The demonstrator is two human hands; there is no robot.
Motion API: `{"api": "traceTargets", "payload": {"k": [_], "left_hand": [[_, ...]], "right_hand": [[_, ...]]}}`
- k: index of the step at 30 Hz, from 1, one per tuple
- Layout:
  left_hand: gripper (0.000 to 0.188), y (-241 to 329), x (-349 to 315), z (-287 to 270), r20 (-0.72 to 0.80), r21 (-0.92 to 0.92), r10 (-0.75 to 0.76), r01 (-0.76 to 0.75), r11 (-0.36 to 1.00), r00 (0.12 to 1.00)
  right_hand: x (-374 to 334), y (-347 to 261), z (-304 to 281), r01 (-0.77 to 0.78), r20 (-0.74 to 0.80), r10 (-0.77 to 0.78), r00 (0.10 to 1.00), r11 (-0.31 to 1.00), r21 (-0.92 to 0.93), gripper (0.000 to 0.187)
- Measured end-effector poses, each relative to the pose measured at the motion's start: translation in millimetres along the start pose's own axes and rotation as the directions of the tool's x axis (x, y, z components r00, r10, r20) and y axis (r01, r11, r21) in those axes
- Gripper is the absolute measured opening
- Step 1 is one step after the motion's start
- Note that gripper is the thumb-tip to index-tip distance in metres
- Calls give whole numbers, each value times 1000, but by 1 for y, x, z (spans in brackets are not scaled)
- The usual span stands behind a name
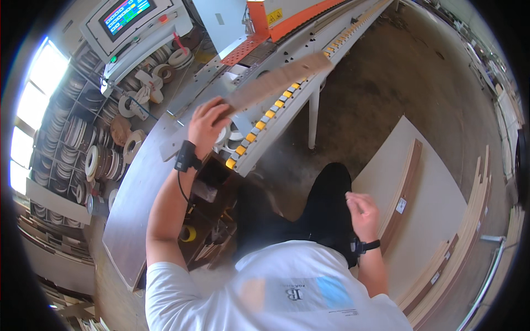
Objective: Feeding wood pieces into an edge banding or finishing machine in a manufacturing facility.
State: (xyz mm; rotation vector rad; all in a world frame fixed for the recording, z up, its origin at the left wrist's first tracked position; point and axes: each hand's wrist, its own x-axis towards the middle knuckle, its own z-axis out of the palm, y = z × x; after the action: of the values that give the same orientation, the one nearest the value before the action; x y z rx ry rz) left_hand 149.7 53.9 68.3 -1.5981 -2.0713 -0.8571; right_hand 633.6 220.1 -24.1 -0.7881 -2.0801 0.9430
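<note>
My left hand (pixel 208 122) is reached forward over the edge-banding machine (pixel 259 60), its fingers closed on the near end of a narrow brown wooden board (pixel 279 83). The board, slightly blurred, slants away to the right above the machine's rail of yellow and grey rollers (pixel 265 120). Just left of this hand is a grey worktable (pixel 141 204). My right hand (pixel 363 214) is beside my right knee, fingers curled together with nothing visible in them. It is nearest to a long brown wooden strip (pixel 406 190) that lies on a pale sheet panel.
A control screen (pixel 127 16) stands at the far left, with racks of edge-band rolls (pixel 74 132) below it. Stacked long strips (pixel 455 254) and a metal rail (pixel 488 281) lie to the right. A machine leg (pixel 313 118) meets the floor ahead. Open shelving (pixel 207 226) sits under the worktable.
</note>
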Motion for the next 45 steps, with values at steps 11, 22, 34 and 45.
{"api": "traceTargets", "payload": {"k": [11,22,34,45], "left_hand": [[33,-118,-46,9,11,382,-198,179,907,980],[25,-119,-14,20,41,455,-283,235,859,958],[17,-135,19,41,-81,523,-295,293,800,952],[27,-140,3,24,1,515,-209,179,838,978]], "right_hand": [[-19,15,62,-327,465,220,857,931,161,22],[-16,48,80,-539,538,375,755,822,184,22],[-7,63,86,-668,504,484,715,685,291,22],[-5,74,80,-697,514,495,701,627,347,22]]}}
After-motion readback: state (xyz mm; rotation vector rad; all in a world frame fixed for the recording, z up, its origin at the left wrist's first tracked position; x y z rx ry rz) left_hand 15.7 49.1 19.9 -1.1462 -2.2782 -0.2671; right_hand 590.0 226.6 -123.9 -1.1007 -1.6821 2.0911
